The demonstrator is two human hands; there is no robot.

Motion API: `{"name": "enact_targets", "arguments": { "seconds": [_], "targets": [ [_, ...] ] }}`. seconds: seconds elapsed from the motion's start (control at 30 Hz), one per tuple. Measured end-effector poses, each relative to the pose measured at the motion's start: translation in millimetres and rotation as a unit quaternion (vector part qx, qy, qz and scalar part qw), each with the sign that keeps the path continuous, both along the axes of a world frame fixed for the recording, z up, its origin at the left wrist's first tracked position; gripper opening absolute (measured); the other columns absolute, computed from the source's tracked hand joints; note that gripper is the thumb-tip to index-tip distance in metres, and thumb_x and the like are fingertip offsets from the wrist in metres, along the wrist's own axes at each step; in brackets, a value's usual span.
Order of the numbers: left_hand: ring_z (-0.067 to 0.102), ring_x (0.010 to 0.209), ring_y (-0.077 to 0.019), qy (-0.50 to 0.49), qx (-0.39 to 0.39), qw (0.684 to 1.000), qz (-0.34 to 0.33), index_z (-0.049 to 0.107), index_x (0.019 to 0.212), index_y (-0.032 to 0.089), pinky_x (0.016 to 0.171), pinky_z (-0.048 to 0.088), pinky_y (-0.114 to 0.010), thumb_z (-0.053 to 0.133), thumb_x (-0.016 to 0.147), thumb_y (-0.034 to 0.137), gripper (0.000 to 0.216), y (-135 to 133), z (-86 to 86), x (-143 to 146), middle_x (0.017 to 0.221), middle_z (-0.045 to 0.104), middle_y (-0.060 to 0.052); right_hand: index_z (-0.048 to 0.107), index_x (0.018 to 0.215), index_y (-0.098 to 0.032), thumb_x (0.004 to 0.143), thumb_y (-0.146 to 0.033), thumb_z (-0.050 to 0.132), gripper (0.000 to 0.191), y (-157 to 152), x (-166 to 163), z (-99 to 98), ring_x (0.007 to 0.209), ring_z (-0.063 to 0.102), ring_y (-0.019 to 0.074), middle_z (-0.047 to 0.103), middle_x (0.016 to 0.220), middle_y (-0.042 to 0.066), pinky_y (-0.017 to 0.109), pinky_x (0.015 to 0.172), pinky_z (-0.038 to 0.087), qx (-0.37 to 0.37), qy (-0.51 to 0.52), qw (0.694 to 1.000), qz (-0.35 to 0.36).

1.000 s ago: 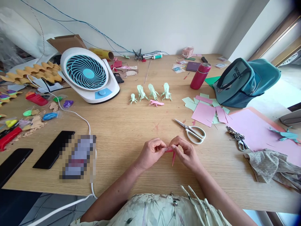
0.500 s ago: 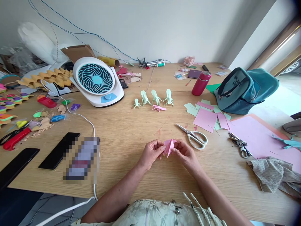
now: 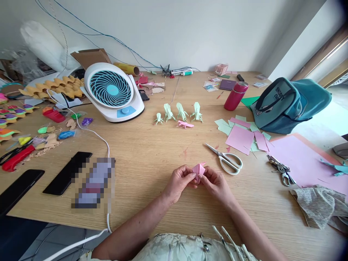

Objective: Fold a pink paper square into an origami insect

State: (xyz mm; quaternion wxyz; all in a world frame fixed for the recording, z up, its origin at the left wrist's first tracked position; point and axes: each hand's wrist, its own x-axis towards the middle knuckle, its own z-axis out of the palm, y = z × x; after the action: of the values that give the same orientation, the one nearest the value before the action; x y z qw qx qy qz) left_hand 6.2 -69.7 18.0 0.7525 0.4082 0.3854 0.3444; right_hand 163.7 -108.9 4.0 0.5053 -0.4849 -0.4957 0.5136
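Wooden tabletop (image 3: 141, 145) below — left hand (image 3: 178, 183) and right hand (image 3: 216, 183) pinch folded pink paper (image 3: 198, 170).

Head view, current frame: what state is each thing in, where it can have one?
Pink paper, folded, held
Left hand, pinching the paper
Right hand, pinching the paper
Scissors, closed, lying flat
Four green paper figures, standing
Flask, upright, lid on
Paper pieces, scattered, overlapping
Keys, bunched together
Cloth, crumpled
Fan, standing; running or not, unclear
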Motion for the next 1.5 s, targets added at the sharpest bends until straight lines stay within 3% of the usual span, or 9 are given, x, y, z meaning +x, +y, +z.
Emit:
{"name": "enact_targets", "arguments": {
  "seconds": [0.2, 0.4, 0.6, 0.9, 1.0, 1.13, 1.27, 1.4, 1.5],
  "targets": [
    [0.062, 0.059, -0.0109, 0.012, 0.031, 0.999, 0.004, 0.058, 0.078, 0.015, 0.054, 0.05, -0.021, 0.079, 0.074, 0.047, 0.039, 0.2, 0.1, 0.5, 0.069, 0.065, 0.0, 0.062, 0.081, -0.018, 0.085, -0.051, 0.069, 0.034, -1.0, -1.6, -4.0, 0.063, 0.061, 0.0166, 0.067, 0.071, 0.003, 0.029, 0.059, 0.049, -0.023, -0.006, 1.0, 0.014],
    [0.061, 0.071, -0.0131, 0.114, 0.207, 0.971, 0.031, 0.071, 0.084, 0.014, 0.059, 0.048, -0.02, 0.071, 0.083, 0.042, 0.028, 8.5, 4.7, -7.7, 0.081, 0.067, -0.004, 0.059, 0.071, -0.019, 0.081, -0.049, 0.073, 0.035, -2.6, -3.6, 4.9, 0.049, 0.053, 0.0133, 0.061, 0.059, 0.0, 0.025, 0.047, 0.039, -0.06, -0.059, 0.996, 0.028],
    [0.051, 0.057, -0.0094, 0.099, 0.179, 0.978, 0.045, 0.068, 0.07, 0.014, 0.057, 0.042, -0.021, 0.073, 0.079, 0.045, 0.033, 10.2, 2.9, -7.7, 0.06, 0.059, 0.002, 0.059, 0.07, -0.017, 0.088, -0.049, 0.062, 0.037, -4.0, -2.3, 6.5, 0.049, 0.048, 0.0114, 0.057, 0.059, -0.001, 0.024, 0.048, 0.034, -0.058, -0.108, 0.99, 0.068],
    [0.047, 0.054, -0.008, 0.086, 0.121, 0.988, 0.048, 0.057, 0.068, 0.015, 0.054, 0.04, -0.02, 0.065, 0.082, 0.053, 0.041, 10.2, 0.8, -5.8, 0.062, 0.055, 0.002, 0.057, 0.067, -0.017, 0.093, -0.045, 0.055, 0.038, -4.5, -0.2, 14.5, 0.054, 0.044, 0.0108, 0.057, 0.059, -0.002, 0.024, 0.052, 0.031, -0.043, -0.209, 0.972, 0.103],
    [0.043, 0.053, -0.0074, 0.102, 0.145, 0.983, 0.043, 0.058, 0.069, 0.015, 0.053, 0.036, -0.02, 0.066, 0.082, 0.051, 0.039, 13.2, -2.3, -7.7, 0.059, 0.052, 0.004, 0.051, 0.065, -0.018, 0.093, -0.043, 0.054, 0.037, -7.9, -1.0, 15.5, 0.053, 0.041, 0.0102, 0.053, 0.058, -0.003, 0.024, 0.052, 0.029, -0.041, -0.223, 0.968, 0.104],
    [0.052, 0.06, -0.0099, 0.141, 0.201, 0.969, 0.015, 0.066, 0.072, 0.014, 0.06, 0.04, -0.022, 0.071, 0.081, 0.044, 0.032, 14.9, -6.0, -7.7, 0.066, 0.062, 0.0, 0.04, 0.061, -0.02, 0.091, -0.04, 0.055, 0.038, -19.8, -1.6, 18.2, 0.053, 0.032, 0.0089, 0.037, 0.056, -0.007, 0.024, 0.05, 0.023, -0.038, -0.281, 0.956, 0.074],
    [0.055, 0.063, -0.0112, 0.199, 0.243, 0.949, 0.003, 0.068, 0.081, 0.016, 0.061, 0.041, -0.022, 0.069, 0.084, 0.034, 0.019, 12.8, -10.4, -5.5, 0.072, 0.066, 0.0, 0.051, 0.066, -0.019, 0.091, -0.034, 0.057, 0.03, -37.3, 5.8, 23.2, 0.053, 0.04, 0.0102, 0.045, 0.057, -0.006, 0.024, 0.052, 0.028, -0.047, -0.364, 0.924, 0.106],
    [0.057, 0.069, -0.0124, 0.251, 0.288, 0.924, -0.014, 0.066, 0.083, 0.019, 0.067, 0.041, -0.024, 0.07, 0.084, 0.024, 0.007, 9.4, -10.2, -3.6, 0.076, 0.067, 0.002, 0.06, 0.079, -0.019, 0.097, -0.03, 0.052, 0.023, -51.0, 16.0, 20.9, 0.061, 0.053, 0.0135, 0.059, 0.069, -0.001, 0.026, 0.059, 0.041, 0.038, -0.382, 0.92, 0.076],
    [0.057, 0.075, -0.0143, 0.321, 0.381, 0.866, -0.046, 0.064, 0.082, 0.02, 0.073, 0.042, -0.026, 0.068, 0.088, 0.023, 0.008, 7.9, -8.0, -3.2, 0.076, 0.066, 0.002, 0.065, 0.099, -0.019, 0.1, -0.019, 0.047, 0.018, -53.5, 16.2, 13.1, 0.084, 0.062, 0.0178, 0.066, 0.096, 0.007, 0.03, 0.074, 0.049, 0.154, -0.378, 0.911, 0.052]
  ]
}}
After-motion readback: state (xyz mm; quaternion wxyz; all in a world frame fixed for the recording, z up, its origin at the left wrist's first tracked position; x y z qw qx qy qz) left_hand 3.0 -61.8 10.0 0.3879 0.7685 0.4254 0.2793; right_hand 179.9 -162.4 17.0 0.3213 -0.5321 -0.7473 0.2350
